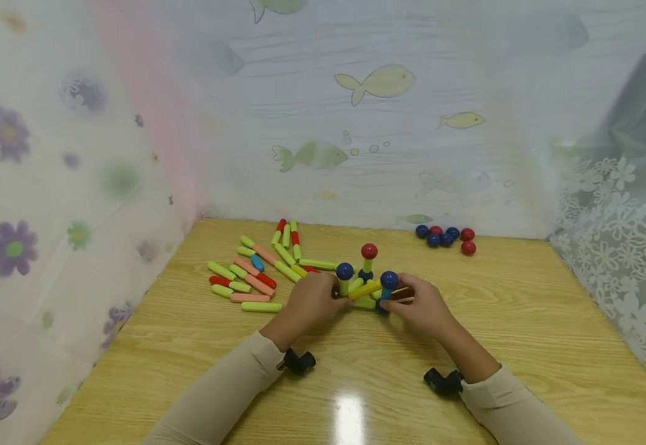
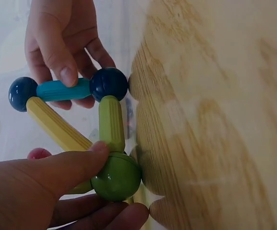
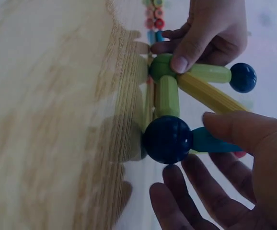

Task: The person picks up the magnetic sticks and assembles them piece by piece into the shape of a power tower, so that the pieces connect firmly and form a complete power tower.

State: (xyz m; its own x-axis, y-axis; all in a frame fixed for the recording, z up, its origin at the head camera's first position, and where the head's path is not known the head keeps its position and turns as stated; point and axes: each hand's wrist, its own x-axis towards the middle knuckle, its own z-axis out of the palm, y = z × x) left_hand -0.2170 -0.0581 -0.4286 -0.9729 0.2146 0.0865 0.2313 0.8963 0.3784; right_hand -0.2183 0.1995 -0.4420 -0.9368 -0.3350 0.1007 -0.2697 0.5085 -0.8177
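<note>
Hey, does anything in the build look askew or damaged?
I see no damage. The yellow rod is askew beside the more upright blue rod, slanting from the blue ball atop it down to the green ball. It may be a deliberate diagonal brace, though.

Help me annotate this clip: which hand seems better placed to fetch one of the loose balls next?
Probably the right hand: though holding the blue stick, it is nearer the loose balls; the left hand pinches the green ball.

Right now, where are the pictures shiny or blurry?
Head view: white glare on the wooden tabletop, near the bottom edge; left wrist view: faint highlights on the green ball; right wrist view: stick ends near the top look blurry.
</note>
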